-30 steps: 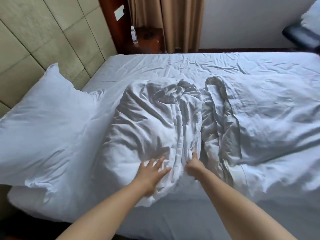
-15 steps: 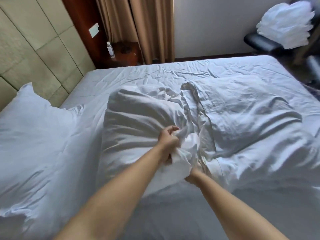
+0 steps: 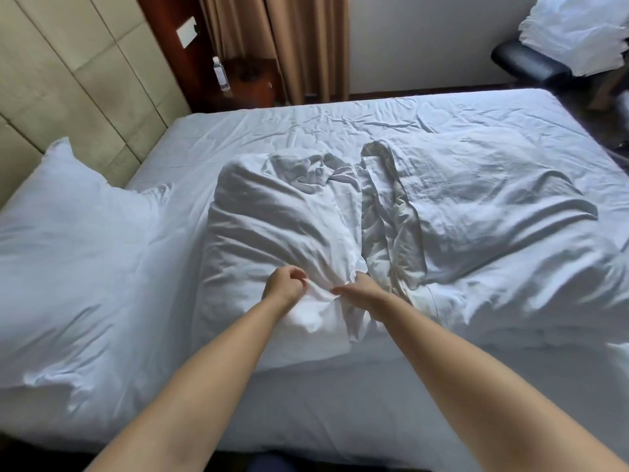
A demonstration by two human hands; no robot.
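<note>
bed point(image 3: 340, 413): covered in a wrinkly white sheet, near edge seen right at the bottom of the view
left hand point(image 3: 284, 284): fingers point(image 3: 299, 274) curled in tight, a little fold of the pillowcase point(image 3: 318, 303) is pinched between them, so yeah, closed on cloth
right hand point(image 3: 360, 291): set just beside the left one. The same bunched cloth is gripped here too. The fingertips are buried in the folds, so how far they're curled can't really be made out
pillowcase: loose open end is scrunched up between the two hands, and the rest is pulled over the middle pillow point(image 3: 272, 229)
middle pillow: laid on the bed, dead centre, long side running away from the camera, pretty creased, far end rumpled
other pillow point(image 3: 78, 253): plump one, parked at the left of the bed, touching the headboard point(image 3: 68, 83), near the middle pillow
duvet point(image 3: 493, 219): heaped over the right half of the bed, with its rolled edge pressed right up against the middle pillow
headboard: padded beige panels, seen along the left
nightstand point(image 3: 252, 85): dark wood, tucked in the far corner past the bed
water bottle point(image 3: 220, 74): stood upright at the nightstand's left side
curtain point(image 3: 292, 46): brown, hung behind the nightstand
black chair point(image 3: 531, 68): far right, with a stack of white linen point(image 3: 578, 27) piled on it
</note>
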